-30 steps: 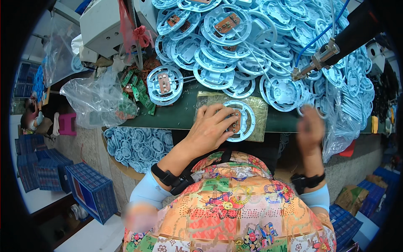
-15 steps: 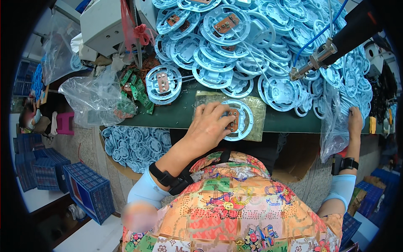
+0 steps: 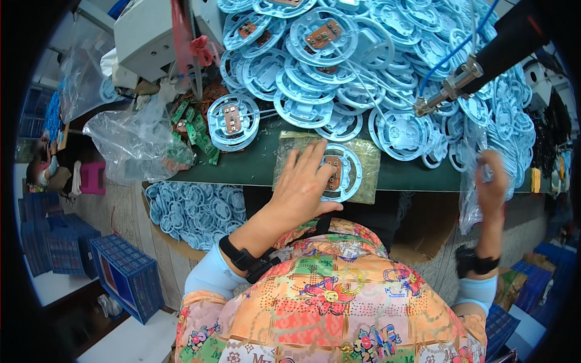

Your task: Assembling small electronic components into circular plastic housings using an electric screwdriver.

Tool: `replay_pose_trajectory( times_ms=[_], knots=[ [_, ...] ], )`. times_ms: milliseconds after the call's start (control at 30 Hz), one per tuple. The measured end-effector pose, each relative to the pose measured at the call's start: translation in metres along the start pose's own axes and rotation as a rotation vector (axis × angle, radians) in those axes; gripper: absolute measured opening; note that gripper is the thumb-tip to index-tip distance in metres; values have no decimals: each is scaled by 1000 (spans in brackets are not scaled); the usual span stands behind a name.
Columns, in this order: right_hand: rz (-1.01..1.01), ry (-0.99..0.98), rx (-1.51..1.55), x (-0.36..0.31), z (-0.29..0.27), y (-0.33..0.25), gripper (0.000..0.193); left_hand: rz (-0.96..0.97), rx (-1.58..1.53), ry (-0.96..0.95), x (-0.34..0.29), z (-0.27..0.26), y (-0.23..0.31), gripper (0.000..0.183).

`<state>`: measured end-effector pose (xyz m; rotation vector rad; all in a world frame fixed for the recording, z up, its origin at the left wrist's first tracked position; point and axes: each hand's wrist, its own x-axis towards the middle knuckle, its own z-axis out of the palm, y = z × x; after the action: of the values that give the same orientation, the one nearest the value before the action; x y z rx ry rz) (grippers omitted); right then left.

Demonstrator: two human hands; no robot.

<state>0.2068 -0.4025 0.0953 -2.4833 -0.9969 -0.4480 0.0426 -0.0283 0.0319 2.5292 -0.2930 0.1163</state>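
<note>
A round light-blue plastic ring frame (image 3: 355, 173) with a brown circuit board (image 3: 333, 174) in its middle lies on a yellowish-green wrapped pad (image 3: 370, 166) at the table's front edge. My left hand (image 3: 301, 186) rests over the frame's left side, fingers stretched out and thumb apart, hiding part of it. Far to the right, my right hand (image 3: 492, 178) is in front of a clear plastic bag (image 3: 469, 202). Motion blurs its fingers, so I cannot see whether they hold anything.
Light-blue frames (image 3: 402, 133) are heaped across the back and right. A black tool with a metal tip (image 3: 445, 97) reaches in from the upper right. Green circuit boards (image 3: 196, 130) and a crumpled clear bag (image 3: 130, 145) lie left, beside a frame with a board (image 3: 232, 121).
My right hand has moved left and toward me from the bag and the heap at the right. The left hand's fingers have straightened and its thumb has spread; the frame stays on the pad.
</note>
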Motion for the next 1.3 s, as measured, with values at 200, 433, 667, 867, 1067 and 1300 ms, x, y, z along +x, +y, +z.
replay_pose_trajectory(
  times_ms=[200,433,667,867,1067,1300],
  knots=[
    [129,-240,249,-6,83,-102,16,6,-118,157,-8,20,-11,66],
    [150,-339,500,1,106,-109,11,26,-219,272,-14,23,-16,66],
    [222,-472,654,7,112,-101,11,31,-230,269,-14,21,-18,67],
    [208,-569,669,11,113,-94,13,40,-225,258,-13,21,-19,68],
    [146,-537,643,12,120,-97,13,36,-228,243,-11,21,-19,68],
    [37,-469,521,13,120,-101,12,30,-213,208,-11,19,-19,68]
  ],
)
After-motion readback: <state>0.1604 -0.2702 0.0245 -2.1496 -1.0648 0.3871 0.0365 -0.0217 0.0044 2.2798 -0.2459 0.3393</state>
